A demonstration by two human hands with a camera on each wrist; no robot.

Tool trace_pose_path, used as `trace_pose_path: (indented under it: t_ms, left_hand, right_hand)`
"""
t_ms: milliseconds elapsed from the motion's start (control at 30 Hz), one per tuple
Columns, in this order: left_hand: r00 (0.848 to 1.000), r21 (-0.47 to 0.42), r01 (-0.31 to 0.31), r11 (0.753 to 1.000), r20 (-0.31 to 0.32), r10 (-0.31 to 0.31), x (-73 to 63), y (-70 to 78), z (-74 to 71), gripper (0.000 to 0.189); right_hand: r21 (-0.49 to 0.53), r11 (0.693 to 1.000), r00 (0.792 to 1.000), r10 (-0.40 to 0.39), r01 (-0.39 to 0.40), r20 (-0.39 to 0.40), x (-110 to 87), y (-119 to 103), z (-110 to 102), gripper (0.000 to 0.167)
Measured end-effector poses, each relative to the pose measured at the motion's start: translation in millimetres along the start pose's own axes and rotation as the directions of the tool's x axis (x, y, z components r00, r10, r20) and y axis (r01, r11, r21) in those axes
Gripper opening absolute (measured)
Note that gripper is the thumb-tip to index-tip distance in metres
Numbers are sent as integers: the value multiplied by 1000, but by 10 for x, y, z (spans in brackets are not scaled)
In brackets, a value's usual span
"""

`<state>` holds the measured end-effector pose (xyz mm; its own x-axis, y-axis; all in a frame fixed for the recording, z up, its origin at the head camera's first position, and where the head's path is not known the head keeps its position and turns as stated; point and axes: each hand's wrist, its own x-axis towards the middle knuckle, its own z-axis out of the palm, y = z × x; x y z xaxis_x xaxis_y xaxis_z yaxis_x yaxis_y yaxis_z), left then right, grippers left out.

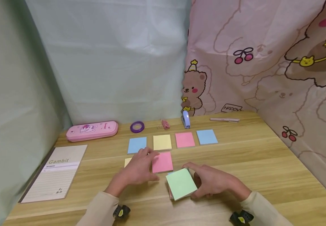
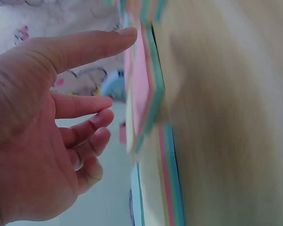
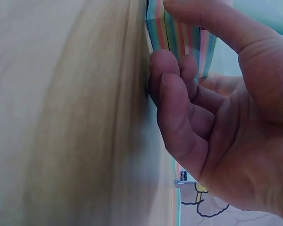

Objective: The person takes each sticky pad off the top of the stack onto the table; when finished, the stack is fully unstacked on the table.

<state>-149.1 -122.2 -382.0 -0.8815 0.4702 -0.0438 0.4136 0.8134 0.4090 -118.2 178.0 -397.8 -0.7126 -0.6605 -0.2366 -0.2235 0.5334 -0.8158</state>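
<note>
My right hand point(image 1: 212, 180) grips a small stack of sticky note pads at its right side, thumb at the near edge and fingers at the far edge. A green sticky note pad point(image 1: 181, 183) tops this stack, slightly turned, with pink and blue edges peeking out beneath. In the right wrist view, striped layers of the stack point(image 3: 179, 35) show by the thumb. My left hand point(image 1: 140, 166) hovers with loosely spread fingers at the left side of a pink sticky note pad point(image 1: 163, 162). Behind that hand, a yellow sticky note pad point(image 1: 127, 161) is mostly hidden.
Blue point(image 1: 137, 145), yellow point(image 1: 162, 142), pink point(image 1: 185, 139) and another blue pad point(image 1: 207, 137) form a back row. Behind them are purple tape point(image 1: 137, 126), a binder clip point(image 1: 165, 124), a stapler point(image 1: 186, 120) and a pen point(image 1: 225, 120). A pencil case point(image 1: 92, 131) and notebook point(image 1: 55, 172) lie left.
</note>
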Motion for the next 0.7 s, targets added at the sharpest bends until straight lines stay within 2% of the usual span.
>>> trace_pose_path:
  t_ms: [167,333,533,700]
  left_hand:
    - [997,-97,-63,993,39,67,-199,169,75,85]
    - [992,-179,-91,980,74,105,-275,278,191,92]
    - [994,-230,-76,970,63,93,-289,313,312,99]
    - [995,-212,-58,976,68,74,-304,355,373,104]
  right_hand:
    - [-26,999,999,-33,33,-6,-27,9,-32,89]
    - [-16,999,999,-50,50,-19,-51,5,-71,81]
    - [-27,999,999,-25,24,-24,-56,-16,-80,79]
    - [-65,998,999,-25,23,-33,-59,-35,-104,79]
